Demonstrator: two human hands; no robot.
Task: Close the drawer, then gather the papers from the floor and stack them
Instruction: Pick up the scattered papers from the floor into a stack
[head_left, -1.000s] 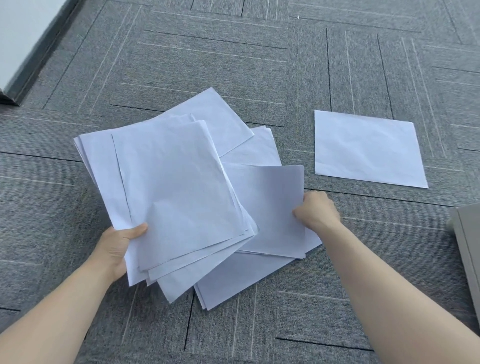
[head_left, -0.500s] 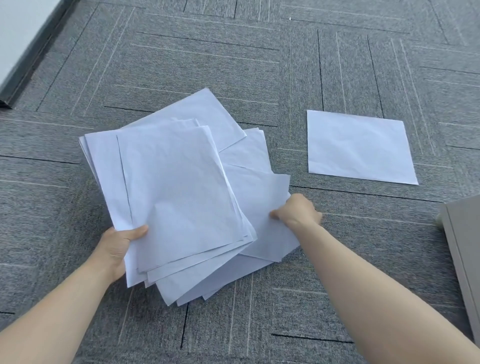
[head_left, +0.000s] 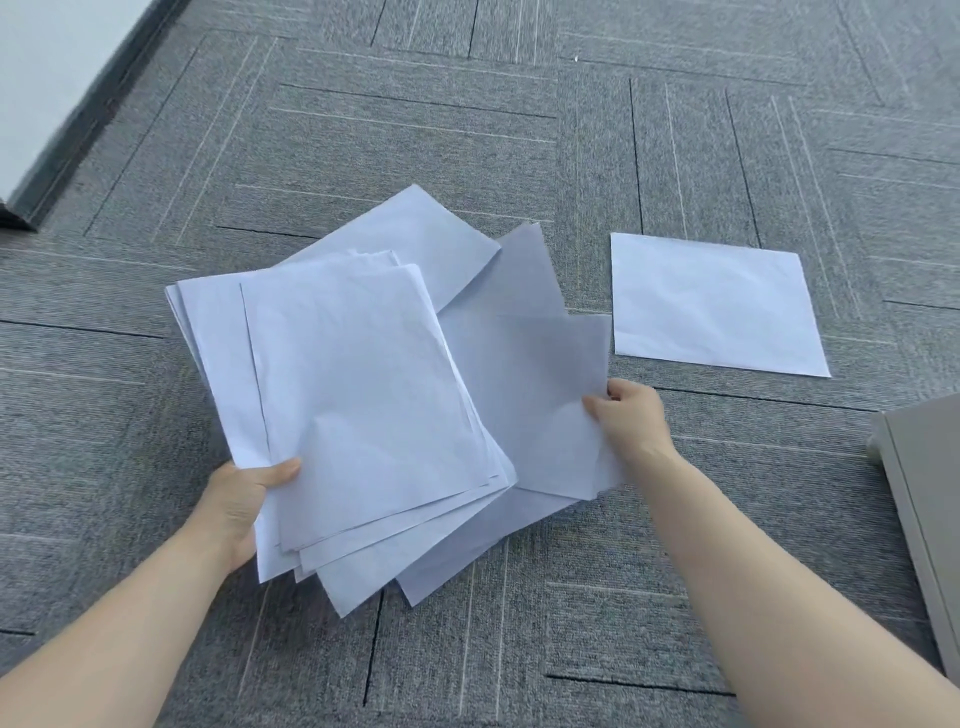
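A person's left hand (head_left: 244, 499) grips a fanned stack of papers (head_left: 353, 405) by its near corner, thumb on top, apparently keeping it raised so more sheets can join. The right hand (head_left: 626, 415) pinches 2 overlapping loose sheets (head_left: 524, 384) by their edge, likely to slide them beneath the stack. 1 single sheet (head_left: 714, 304) lies flat on the carpeted floor (head_left: 675, 545), apart to the right. A cabinet corner (head_left: 924, 493) shows at right; its drawer cannot be seen.

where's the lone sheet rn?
Head view, right of centre: the lone sheet lies flat on the carpet, apart from the pile, beyond the right hand.
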